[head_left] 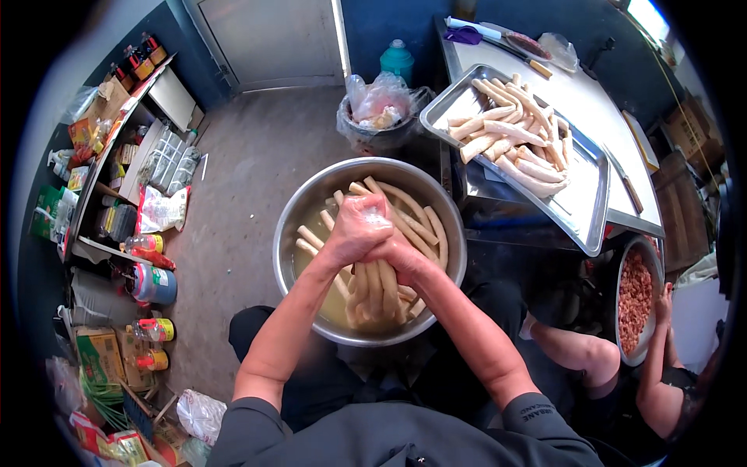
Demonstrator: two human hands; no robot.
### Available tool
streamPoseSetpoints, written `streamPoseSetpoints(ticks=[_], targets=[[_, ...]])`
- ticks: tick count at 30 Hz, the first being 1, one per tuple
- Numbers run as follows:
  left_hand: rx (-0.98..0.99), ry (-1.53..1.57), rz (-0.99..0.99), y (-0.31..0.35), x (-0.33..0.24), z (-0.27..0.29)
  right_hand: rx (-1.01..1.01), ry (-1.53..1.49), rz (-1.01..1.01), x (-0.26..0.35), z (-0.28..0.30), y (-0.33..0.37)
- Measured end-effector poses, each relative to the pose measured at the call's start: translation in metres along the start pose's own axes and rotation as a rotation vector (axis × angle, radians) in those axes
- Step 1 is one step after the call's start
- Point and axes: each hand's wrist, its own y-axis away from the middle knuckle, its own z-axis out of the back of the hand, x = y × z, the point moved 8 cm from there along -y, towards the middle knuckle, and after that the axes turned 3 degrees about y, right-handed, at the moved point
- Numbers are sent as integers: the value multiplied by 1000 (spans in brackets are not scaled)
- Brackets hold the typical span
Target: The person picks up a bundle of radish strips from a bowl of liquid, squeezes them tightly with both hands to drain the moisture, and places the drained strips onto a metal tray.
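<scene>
A wide steel basin (285,268) stands in front of me, with cloudy liquid and long, pale, tube-like pieces (424,226) in it. Over its middle my left hand (358,226) and my right hand (398,257) are pressed together, fingers wrapped tight, with wet whitish smears on the skin. Both grip a bunch of the pale pieces (375,292), whose lower ends hang limp below my fists toward the liquid. The gripped part is hidden inside my hands. More of the same pieces (513,128) are heaped on a metal tray (595,226) at the right.
The tray rests on a white table (576,89) with knives. Behind the basin stands a bag-lined bin (381,140). Crowded shelves (117,187) and bottles line the left wall. At the right, another person's hand (664,305) touches a pan of chopped reddish meat (634,300).
</scene>
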Motion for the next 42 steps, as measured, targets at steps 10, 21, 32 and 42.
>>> streamPoseSetpoints(ticks=[10, 21, 32, 42], targets=[[-22, 127, -22, 5, -12, -12, -58, 49, 24, -2, 3, 4], [184, 33, -143, 5, -49, -19, -96, 101, 42, 16, -12, 17], [-60, 102, -160, 7, -37, 8, -35, 439, 105, 45, -29, 5], [-79, 75, -151, 18, -34, 10, -107, 501, 170, 40, -29, 8]])
